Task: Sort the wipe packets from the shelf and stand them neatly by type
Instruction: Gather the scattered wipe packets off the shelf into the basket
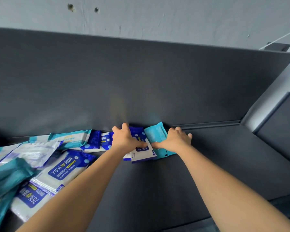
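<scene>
Head-worn wide view, angled down, close over shelf (208, 164)

A dark grey shelf (208, 164) with a tall back panel (141, 77) stands against a pale grey wall (157, 14). Two small holes (70, 7) mark the wall above it.

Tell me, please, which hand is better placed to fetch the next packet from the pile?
Left, probably: the left hand sits beside the pile, while the right hand rests on the teal packet farther off.
</scene>
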The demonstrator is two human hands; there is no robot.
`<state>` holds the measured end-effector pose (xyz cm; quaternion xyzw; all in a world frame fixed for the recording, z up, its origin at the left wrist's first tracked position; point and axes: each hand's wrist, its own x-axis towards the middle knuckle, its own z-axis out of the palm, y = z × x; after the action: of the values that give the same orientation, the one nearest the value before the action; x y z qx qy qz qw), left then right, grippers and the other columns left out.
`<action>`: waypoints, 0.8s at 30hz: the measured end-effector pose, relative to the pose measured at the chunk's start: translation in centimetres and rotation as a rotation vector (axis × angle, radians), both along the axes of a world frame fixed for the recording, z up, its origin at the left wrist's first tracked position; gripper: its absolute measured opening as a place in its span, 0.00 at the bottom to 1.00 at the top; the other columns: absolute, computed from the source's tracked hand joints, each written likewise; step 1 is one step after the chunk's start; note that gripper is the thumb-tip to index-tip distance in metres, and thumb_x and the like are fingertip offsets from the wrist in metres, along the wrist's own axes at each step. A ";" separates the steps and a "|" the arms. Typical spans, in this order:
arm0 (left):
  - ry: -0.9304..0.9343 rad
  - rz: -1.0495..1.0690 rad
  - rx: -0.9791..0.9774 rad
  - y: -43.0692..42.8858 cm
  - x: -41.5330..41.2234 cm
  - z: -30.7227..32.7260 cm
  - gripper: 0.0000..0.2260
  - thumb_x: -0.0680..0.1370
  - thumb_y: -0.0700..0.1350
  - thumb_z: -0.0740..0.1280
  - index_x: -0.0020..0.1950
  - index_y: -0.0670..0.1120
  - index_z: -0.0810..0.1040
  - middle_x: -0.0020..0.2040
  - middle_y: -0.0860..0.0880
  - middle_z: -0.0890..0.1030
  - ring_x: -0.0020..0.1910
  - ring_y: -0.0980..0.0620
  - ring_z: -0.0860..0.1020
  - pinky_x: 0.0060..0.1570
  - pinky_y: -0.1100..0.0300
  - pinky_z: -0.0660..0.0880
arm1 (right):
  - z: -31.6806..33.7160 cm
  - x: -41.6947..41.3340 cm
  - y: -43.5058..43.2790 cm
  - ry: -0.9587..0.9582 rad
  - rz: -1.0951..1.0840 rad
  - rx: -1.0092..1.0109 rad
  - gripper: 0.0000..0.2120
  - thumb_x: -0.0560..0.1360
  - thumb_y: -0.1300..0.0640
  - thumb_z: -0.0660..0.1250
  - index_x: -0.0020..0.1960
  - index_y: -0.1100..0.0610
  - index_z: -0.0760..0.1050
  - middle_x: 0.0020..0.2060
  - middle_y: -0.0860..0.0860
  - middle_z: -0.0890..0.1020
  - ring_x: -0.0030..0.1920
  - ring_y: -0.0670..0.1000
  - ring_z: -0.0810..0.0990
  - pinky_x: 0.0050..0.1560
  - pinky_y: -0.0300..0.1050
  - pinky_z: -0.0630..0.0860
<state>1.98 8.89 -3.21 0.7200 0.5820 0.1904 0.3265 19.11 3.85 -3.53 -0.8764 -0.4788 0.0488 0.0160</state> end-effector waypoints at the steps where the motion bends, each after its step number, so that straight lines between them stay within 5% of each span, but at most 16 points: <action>1: -0.052 0.016 -0.040 -0.3 -0.1 0.2 0.42 0.62 0.51 0.81 0.68 0.46 0.63 0.65 0.43 0.62 0.53 0.47 0.71 0.54 0.56 0.72 | 0.1 -0.1 -0.2 0.008 0.015 -0.026 0.50 0.57 0.21 0.64 0.67 0.54 0.69 0.64 0.53 0.71 0.65 0.55 0.70 0.61 0.54 0.63; 6: -0.226 0.080 -0.170 -1.0 -1.1 0.1 0.43 0.64 0.44 0.81 0.72 0.47 0.59 0.62 0.44 0.72 0.54 0.46 0.77 0.55 0.50 0.77 | 0.1 -0.2 -2.1 0.081 0.097 0.026 0.44 0.56 0.22 0.66 0.61 0.52 0.70 0.60 0.53 0.72 0.61 0.55 0.70 0.54 0.50 0.69; 10: -0.469 0.172 -0.171 -3.2 -0.5 0.2 0.49 0.67 0.33 0.76 0.78 0.50 0.49 0.59 0.46 0.75 0.50 0.46 0.80 0.52 0.47 0.79 | 0.2 -0.6 -4.2 0.335 0.118 0.237 0.24 0.66 0.38 0.72 0.53 0.51 0.70 0.50 0.47 0.77 0.48 0.51 0.77 0.42 0.45 0.74; 13: -0.707 0.224 -0.251 -4.9 0.1 0.5 0.52 0.68 0.29 0.73 0.78 0.55 0.44 0.61 0.47 0.73 0.48 0.46 0.81 0.48 0.47 0.80 | 0.2 -1.3 -6.3 0.450 0.048 0.409 0.21 0.70 0.44 0.71 0.55 0.54 0.68 0.49 0.47 0.76 0.46 0.51 0.76 0.40 0.45 0.72; 18: -0.976 0.203 -0.311 -8.1 1.3 0.9 0.52 0.69 0.27 0.72 0.78 0.57 0.44 0.49 0.50 0.77 0.43 0.46 0.83 0.45 0.44 0.81 | 0.3 -1.7 -10.9 0.539 -0.079 0.709 0.16 0.74 0.49 0.69 0.55 0.54 0.67 0.51 0.49 0.78 0.45 0.50 0.76 0.36 0.43 0.72; 24: -1.066 0.047 -0.330 -12.3 2.2 2.0 0.50 0.69 0.33 0.75 0.77 0.60 0.46 0.54 0.52 0.78 0.42 0.49 0.84 0.47 0.40 0.80 | 1.4 -3.6 -17.9 0.489 -0.218 1.045 0.13 0.74 0.51 0.70 0.50 0.54 0.69 0.43 0.42 0.76 0.41 0.44 0.77 0.34 0.37 0.71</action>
<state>4.19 -3.45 -1.23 0.4503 0.3743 0.4419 0.6796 15.54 -14.00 -2.12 -0.7597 -0.3287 0.0053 0.5610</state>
